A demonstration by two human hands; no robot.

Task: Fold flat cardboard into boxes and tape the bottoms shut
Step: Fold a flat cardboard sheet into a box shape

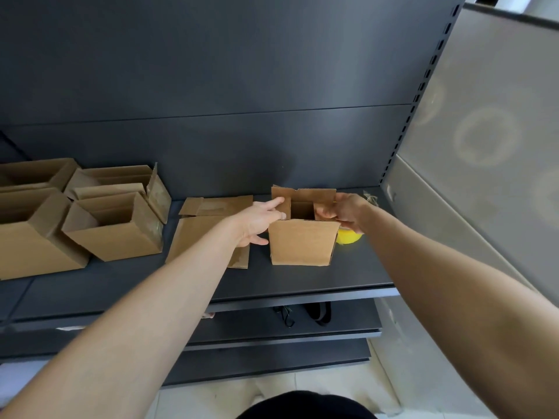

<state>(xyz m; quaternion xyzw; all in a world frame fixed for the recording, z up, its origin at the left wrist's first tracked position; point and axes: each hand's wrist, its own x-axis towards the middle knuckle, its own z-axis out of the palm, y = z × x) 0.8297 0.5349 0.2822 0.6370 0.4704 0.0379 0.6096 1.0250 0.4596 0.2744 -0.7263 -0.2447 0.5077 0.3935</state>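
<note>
A small brown cardboard box (302,243) stands upright on the dark shelf (272,279), its top flaps up and its inside open. My left hand (257,220) lies against the box's left side, index finger stretched along the left flap and thumb below. My right hand (344,211) grips the right top flap, fingers curled over its edge. A yellow tape roll (348,236) peeks out behind the box's right side, under my right hand. Flat cardboard sheets (208,225) lie just left of the box, partly under my left forearm.
Several folded open boxes (115,228) crowd the shelf's left end. A dark back panel rises behind the shelf. A slotted upright (414,104) and a grey wall panel close off the right. Lower shelves hold dark straps (317,314).
</note>
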